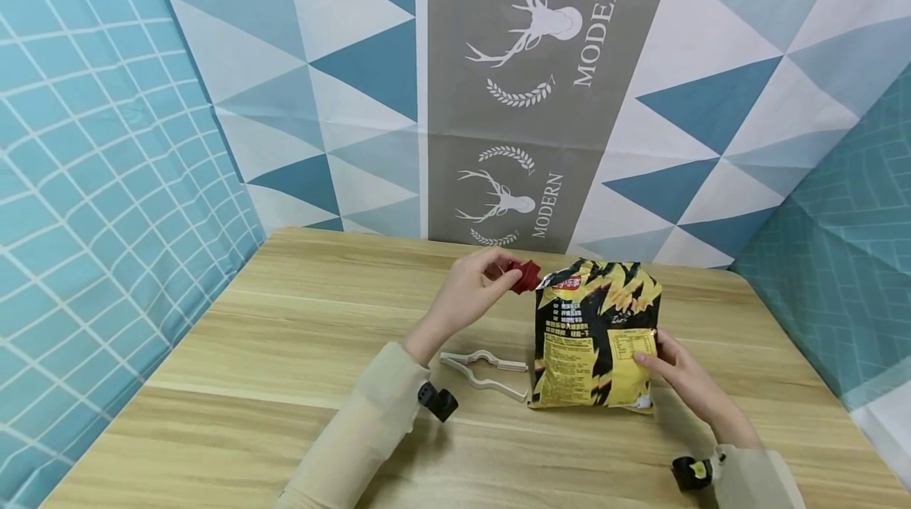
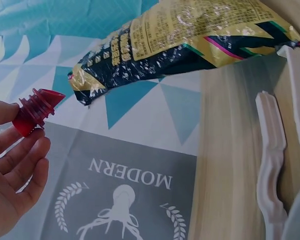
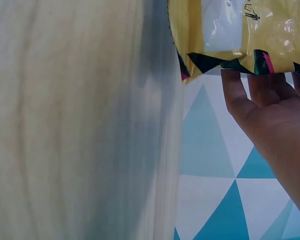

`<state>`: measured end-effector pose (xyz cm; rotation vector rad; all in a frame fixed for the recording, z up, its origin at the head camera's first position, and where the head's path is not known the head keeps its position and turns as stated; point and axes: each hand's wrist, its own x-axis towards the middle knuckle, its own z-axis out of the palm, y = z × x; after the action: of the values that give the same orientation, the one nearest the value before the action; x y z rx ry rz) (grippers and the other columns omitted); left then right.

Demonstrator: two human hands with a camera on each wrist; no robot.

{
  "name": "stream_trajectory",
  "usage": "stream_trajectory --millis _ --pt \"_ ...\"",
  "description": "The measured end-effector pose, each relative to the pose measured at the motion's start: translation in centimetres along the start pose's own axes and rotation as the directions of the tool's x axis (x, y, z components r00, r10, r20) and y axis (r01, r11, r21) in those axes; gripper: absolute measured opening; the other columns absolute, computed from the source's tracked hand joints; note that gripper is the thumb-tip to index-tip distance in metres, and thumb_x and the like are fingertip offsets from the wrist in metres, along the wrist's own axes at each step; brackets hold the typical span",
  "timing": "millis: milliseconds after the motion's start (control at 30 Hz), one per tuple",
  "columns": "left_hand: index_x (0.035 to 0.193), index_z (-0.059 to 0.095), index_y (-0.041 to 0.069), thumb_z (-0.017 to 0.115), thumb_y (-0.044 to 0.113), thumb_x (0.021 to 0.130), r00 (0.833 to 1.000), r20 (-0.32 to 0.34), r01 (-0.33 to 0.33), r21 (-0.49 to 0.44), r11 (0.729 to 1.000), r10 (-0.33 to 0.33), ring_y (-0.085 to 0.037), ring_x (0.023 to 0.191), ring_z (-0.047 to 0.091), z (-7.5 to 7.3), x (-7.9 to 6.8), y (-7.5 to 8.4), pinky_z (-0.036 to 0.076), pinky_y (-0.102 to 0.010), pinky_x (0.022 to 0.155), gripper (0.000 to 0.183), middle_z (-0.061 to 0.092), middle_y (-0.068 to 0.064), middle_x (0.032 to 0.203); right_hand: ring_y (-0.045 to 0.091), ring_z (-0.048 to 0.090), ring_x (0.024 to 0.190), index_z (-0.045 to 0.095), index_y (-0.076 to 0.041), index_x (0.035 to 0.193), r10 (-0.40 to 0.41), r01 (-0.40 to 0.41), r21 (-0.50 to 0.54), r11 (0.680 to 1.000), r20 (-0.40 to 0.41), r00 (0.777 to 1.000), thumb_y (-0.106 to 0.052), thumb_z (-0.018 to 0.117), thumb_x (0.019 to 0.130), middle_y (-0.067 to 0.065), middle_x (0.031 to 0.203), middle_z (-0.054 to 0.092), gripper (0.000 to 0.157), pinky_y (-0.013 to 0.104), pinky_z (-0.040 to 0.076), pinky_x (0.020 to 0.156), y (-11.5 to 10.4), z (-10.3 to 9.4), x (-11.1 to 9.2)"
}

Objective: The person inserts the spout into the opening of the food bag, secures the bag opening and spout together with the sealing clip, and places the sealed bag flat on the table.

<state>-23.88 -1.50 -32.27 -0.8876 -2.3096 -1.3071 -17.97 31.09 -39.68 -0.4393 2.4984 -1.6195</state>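
My left hand (image 1: 473, 285) pinches a small red threaded spout (image 1: 526, 277) between thumb and fingers, close to the top left corner of a snack bag. In the left wrist view the spout (image 2: 36, 111) shows ridged threads and a slanted, pointed tip, apart from the bag. The black and yellow bag (image 1: 598, 339) stands upright on the table. On its right edge my right hand (image 1: 686, 382) grips it, thumb on the printed face and fingers behind. Beside the bag's lower left lies a white bag clip (image 1: 491, 373), its two arms spread in a V.
A wood-grain table (image 1: 285, 335) carries everything. Behind it hangs a patterned cloth (image 1: 370, 98) with triangles and deer heads. Blue tiled cloth (image 1: 92, 177) borders the left side, and a teal one (image 1: 840, 201) the right.
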Motion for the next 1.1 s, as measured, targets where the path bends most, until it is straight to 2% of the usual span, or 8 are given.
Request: stream_trajectory --millis 100,267,500,800,967,1100 --pt "0.099 0.059 0.015 0.052 0.031 0.083 1.0 -0.002 -0.014 -0.004 1.0 0.014 -0.001 0.069 0.051 0.1 0.2 0.2 0.044 -0.017 0.062 0.023 0.057 0.011 0.081 -0.009 0.04 0.101 0.013 0.0 0.134 -0.003 0.004 -0.005 1.0 0.003 1.0 -0.02 0.039 0.091 0.021 0.129 0.03 0.054 0.012 0.036 0.08 0.0 0.0 0.0" --pt "0.099 0.058 0.016 0.052 0.032 0.084 1.0 0.004 -0.019 -0.009 1.0 0.019 -0.001 0.07 0.052 0.3 0.6 0.7 0.044 -0.016 0.062 0.023 0.056 0.011 0.082 -0.005 0.042 0.102 0.016 -0.002 0.134 -0.02 0.02 0.005 1.0 0.001 1.0 -0.021 0.038 0.091 0.004 0.123 0.038 0.051 0.012 0.037 0.081 -0.1 0.0 0.0" --pt "0.1 0.058 0.015 0.051 0.031 0.084 1.0 0.015 -0.024 -0.007 1.0 0.024 -0.003 0.07 0.052 0.8 1.0 1.0 0.044 -0.015 0.062 0.023 0.056 0.009 0.083 -0.004 0.041 0.104 0.017 -0.005 0.135 -0.046 0.046 0.004 0.999 -0.008 0.999 -0.019 0.037 0.092 0.002 0.124 0.037 0.049 0.012 0.037 0.081 -0.3 0.1 -0.1" --pt "0.099 0.059 0.013 0.051 0.03 0.084 0.999 0.028 -0.041 -0.003 0.999 0.041 0.0 0.07 0.05 2.2 0.7 1.2 0.044 -0.015 0.062 0.024 0.055 0.011 0.081 0.0 0.045 0.101 0.021 -0.004 0.133 -0.064 0.064 0.023 0.998 -0.019 0.998 -0.015 0.038 0.091 -0.008 0.117 0.042 0.046 0.014 0.039 0.08 -0.1 0.3 -0.1" --pt "0.098 0.059 0.015 0.052 0.03 0.084 0.999 0.03 -0.018 0.013 1.0 0.017 0.001 0.069 0.051 2.6 0.5 1.1 0.045 -0.018 0.062 0.022 0.056 0.012 0.084 0.001 0.046 0.1 0.023 -0.004 0.132 -0.071 0.072 0.032 0.997 -0.03 0.997 -0.014 0.039 0.091 -0.009 0.115 0.044 0.045 0.016 0.04 0.079 -0.1 0.4 0.0" --pt "0.098 0.059 0.017 0.053 0.03 0.083 0.999 0.05 0.006 0.006 1.0 -0.007 0.002 0.07 0.052 2.7 0.3 1.1 0.044 -0.015 0.062 0.02 0.057 0.011 0.087 0.001 0.046 0.1 0.021 -0.005 0.133 -0.077 0.078 0.037 0.996 -0.025 0.997 -0.014 0.038 0.091 -0.009 0.115 0.044 0.046 0.015 0.04 0.079 -0.1 0.3 -0.1"
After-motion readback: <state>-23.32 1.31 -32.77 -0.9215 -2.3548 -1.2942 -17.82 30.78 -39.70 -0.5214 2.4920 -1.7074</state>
